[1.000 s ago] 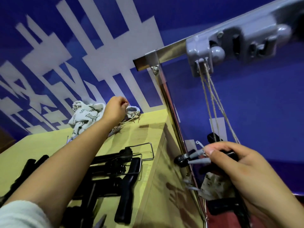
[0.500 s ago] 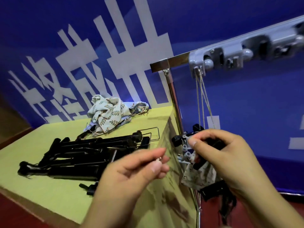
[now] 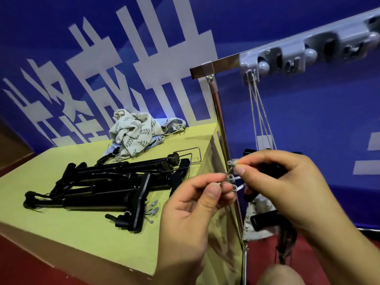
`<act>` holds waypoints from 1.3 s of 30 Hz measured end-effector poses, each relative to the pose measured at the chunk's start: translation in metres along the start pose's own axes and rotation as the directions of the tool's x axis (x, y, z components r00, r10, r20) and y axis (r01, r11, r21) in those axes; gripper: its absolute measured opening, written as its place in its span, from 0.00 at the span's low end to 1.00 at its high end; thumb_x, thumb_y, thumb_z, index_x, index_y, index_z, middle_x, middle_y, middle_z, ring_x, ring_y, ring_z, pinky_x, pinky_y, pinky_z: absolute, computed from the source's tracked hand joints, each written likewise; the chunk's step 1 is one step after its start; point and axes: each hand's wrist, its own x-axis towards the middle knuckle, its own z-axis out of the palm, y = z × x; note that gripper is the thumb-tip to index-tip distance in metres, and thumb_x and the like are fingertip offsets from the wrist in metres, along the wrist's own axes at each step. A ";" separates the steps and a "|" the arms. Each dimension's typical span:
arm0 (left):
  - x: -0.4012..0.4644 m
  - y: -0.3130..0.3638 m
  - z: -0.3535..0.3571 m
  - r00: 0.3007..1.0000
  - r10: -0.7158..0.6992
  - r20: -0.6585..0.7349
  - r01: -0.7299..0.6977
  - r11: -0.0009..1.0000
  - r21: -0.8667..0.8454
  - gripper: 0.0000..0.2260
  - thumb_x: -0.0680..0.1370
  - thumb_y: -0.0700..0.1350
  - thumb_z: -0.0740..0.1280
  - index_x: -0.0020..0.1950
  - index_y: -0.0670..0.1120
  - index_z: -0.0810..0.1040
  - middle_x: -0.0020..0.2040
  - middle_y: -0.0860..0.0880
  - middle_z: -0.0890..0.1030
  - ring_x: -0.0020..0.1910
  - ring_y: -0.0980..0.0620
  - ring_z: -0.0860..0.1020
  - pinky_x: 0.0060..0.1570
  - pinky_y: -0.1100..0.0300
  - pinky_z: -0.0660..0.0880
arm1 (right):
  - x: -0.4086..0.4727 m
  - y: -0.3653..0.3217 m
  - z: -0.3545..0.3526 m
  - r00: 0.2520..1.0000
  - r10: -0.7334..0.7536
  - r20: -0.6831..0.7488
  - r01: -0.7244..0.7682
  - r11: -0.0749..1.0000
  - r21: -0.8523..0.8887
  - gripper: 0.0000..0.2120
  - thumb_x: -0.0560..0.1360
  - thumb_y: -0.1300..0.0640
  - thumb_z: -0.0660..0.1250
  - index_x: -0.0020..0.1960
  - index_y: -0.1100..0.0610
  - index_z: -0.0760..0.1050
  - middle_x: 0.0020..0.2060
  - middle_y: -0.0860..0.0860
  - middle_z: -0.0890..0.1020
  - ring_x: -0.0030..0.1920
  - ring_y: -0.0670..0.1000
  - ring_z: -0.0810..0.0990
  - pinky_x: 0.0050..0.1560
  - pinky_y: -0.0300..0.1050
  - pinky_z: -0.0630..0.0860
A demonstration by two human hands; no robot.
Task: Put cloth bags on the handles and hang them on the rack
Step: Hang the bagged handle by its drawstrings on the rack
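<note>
A black handle [image 3: 269, 169] hangs by beige strings [image 3: 259, 120] from the grey hook block [image 3: 273, 60] on the metal rack rail. A leaf-print cloth bag [image 3: 259, 219] covers its lower part. My right hand [image 3: 292, 186] grips this handle and pinches one of its small grey pegs [image 3: 231, 163] between thumb and forefinger. My left hand [image 3: 195, 204] is just left of it, its fingertips pinched on a tiny pale piece beside the lower pegs. More cloth bags [image 3: 133, 130] lie crumpled at the table's far side. Several black handles [image 3: 111, 182] are piled mid-table.
The yellow-green table [image 3: 72, 229] stands left of the rack's upright metal post [image 3: 221, 128]. A few loose grey pegs [image 3: 153, 210] lie by the handle pile. A blue wall with white lettering is behind. The floor below is red.
My left hand left the cloth pile and came back beside my right hand, now pinching a small piece at the pegs. My right hand kept hold of the hanging handle.
</note>
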 end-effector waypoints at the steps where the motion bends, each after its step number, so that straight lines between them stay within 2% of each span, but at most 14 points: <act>1: -0.001 0.000 -0.001 1.000 0.006 -0.005 -0.006 1.000 -0.004 0.17 0.61 0.58 0.78 0.42 0.49 0.85 0.36 0.46 0.84 0.36 0.51 0.82 0.41 0.60 0.79 | 0.000 0.000 0.001 1.000 -0.003 0.005 0.003 1.000 0.001 0.10 0.68 0.65 0.72 0.34 0.51 0.83 0.29 0.57 0.80 0.24 0.45 0.78 0.26 0.32 0.73; 6: 0.000 0.002 -0.005 0.999 0.019 -0.026 -0.020 0.999 -0.040 0.16 0.62 0.56 0.77 0.43 0.47 0.85 0.36 0.46 0.84 0.36 0.52 0.82 0.40 0.59 0.79 | -0.001 -0.001 0.006 1.000 -0.012 0.020 0.012 1.000 -0.002 0.09 0.68 0.65 0.72 0.36 0.51 0.83 0.30 0.57 0.81 0.24 0.45 0.78 0.25 0.33 0.73; 10: 0.000 0.003 -0.007 0.999 0.026 -0.020 -0.027 0.998 -0.057 0.14 0.63 0.54 0.76 0.42 0.47 0.85 0.36 0.47 0.84 0.35 0.52 0.82 0.38 0.60 0.79 | -0.003 -0.004 0.007 0.999 -0.034 0.034 0.035 0.999 -0.034 0.09 0.68 0.65 0.72 0.34 0.53 0.83 0.29 0.57 0.80 0.24 0.45 0.78 0.25 0.33 0.73; 17: 0.000 0.004 -0.008 1.000 0.013 0.003 -0.012 0.998 -0.060 0.14 0.62 0.54 0.77 0.42 0.47 0.85 0.35 0.46 0.83 0.35 0.52 0.81 0.37 0.60 0.79 | -0.002 -0.004 0.007 0.997 -0.048 0.065 0.052 0.997 -0.059 0.09 0.68 0.64 0.72 0.35 0.50 0.83 0.29 0.54 0.81 0.25 0.44 0.78 0.27 0.32 0.74; 21: 0.000 0.004 -0.009 0.999 0.021 0.025 -0.020 0.997 -0.068 0.14 0.62 0.54 0.77 0.42 0.47 0.84 0.35 0.46 0.83 0.34 0.52 0.81 0.36 0.61 0.78 | -0.002 -0.002 0.006 0.995 -0.050 0.081 0.055 0.997 -0.060 0.09 0.68 0.65 0.72 0.37 0.51 0.83 0.30 0.58 0.80 0.25 0.45 0.78 0.27 0.35 0.75; 28: 0.008 0.003 -0.015 0.993 0.024 0.113 -0.023 1.000 -0.018 0.11 0.66 0.53 0.74 0.43 0.47 0.84 0.37 0.48 0.82 0.37 0.55 0.80 0.38 0.62 0.78 | 0.002 0.001 0.001 0.993 -0.061 0.103 0.070 0.994 -0.086 0.08 0.68 0.64 0.73 0.37 0.51 0.83 0.29 0.56 0.80 0.25 0.45 0.78 0.29 0.36 0.76; 31: 0.011 0.002 -0.022 0.977 0.123 0.176 -0.144 0.983 0.114 0.08 0.72 0.51 0.70 0.45 0.49 0.83 0.41 0.51 0.80 0.39 0.55 0.80 0.42 0.61 0.78 | 0.002 0.002 0.000 0.992 -0.035 0.117 0.039 0.999 -0.029 0.07 0.67 0.65 0.72 0.37 0.53 0.83 0.27 0.56 0.80 0.24 0.46 0.77 0.28 0.36 0.75; 34: 0.014 0.005 -0.029 0.934 0.217 0.284 -0.288 0.927 0.240 0.07 0.77 0.50 0.65 0.47 0.50 0.81 0.44 0.53 0.78 0.39 0.53 0.80 0.44 0.55 0.78 | 0.002 0.001 -0.002 0.986 -0.002 0.164 -0.007 0.999 0.051 0.03 0.65 0.61 0.72 0.37 0.55 0.84 0.26 0.54 0.80 0.24 0.47 0.77 0.26 0.35 0.74; 37: 0.018 0.005 -0.031 0.937 0.207 0.281 -0.249 0.961 0.121 0.07 0.77 0.48 0.65 0.48 0.48 0.81 0.44 0.52 0.77 0.39 0.53 0.78 0.42 0.58 0.77 | 0.000 -0.001 0.000 0.977 0.000 0.215 -0.013 0.998 0.059 0.05 0.61 0.57 0.71 0.37 0.54 0.84 0.28 0.57 0.81 0.24 0.49 0.78 0.26 0.34 0.73; 39: 0.017 0.000 -0.026 0.945 0.180 0.273 -0.193 0.981 0.023 0.06 0.77 0.47 0.66 0.48 0.46 0.81 0.44 0.50 0.77 0.39 0.54 0.78 0.42 0.61 0.76 | 0.000 0.000 0.002 0.984 0.002 0.178 -0.024 0.993 0.118 0.06 0.61 0.57 0.71 0.36 0.52 0.84 0.32 0.63 0.81 0.22 0.50 0.78 0.25 0.36 0.74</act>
